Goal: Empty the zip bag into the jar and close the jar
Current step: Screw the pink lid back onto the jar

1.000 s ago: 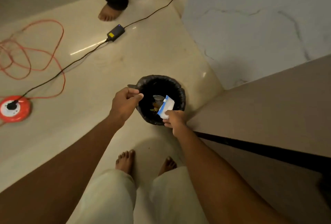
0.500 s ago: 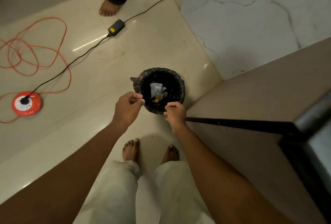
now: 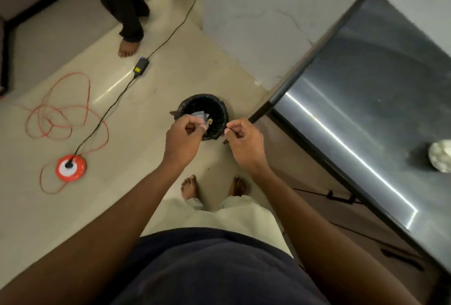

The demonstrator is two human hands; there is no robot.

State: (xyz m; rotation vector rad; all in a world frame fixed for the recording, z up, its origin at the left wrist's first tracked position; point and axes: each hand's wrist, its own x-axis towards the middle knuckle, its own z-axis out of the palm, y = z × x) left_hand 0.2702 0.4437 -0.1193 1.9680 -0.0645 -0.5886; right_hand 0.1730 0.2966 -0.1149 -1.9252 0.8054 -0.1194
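Note:
The zip bag (image 3: 200, 116) lies crumpled inside a small bin with a black liner (image 3: 220, 112) on the floor, next to some yellowish scraps. My left hand (image 3: 183, 140) hovers over the bin's near left rim with thumb and fingers curled together and nothing in them. It partly hides the bag. My right hand (image 3: 245, 145) hangs just right of the bin, fingers curled, also holding nothing. No jar is in view.
A dark glossy counter (image 3: 366, 99) runs along the right, with a white crumpled object (image 3: 440, 156) on it. On the floor lie a red round socket reel (image 3: 70, 167), an orange cable (image 3: 61, 114) and a black adapter (image 3: 141, 66). Another person's feet (image 3: 128, 47) stand beyond.
My right hand let go of the zip bag, which dropped into the bin. Both hands drew back from the bin with fingers curled, and my view rose to take in the counter.

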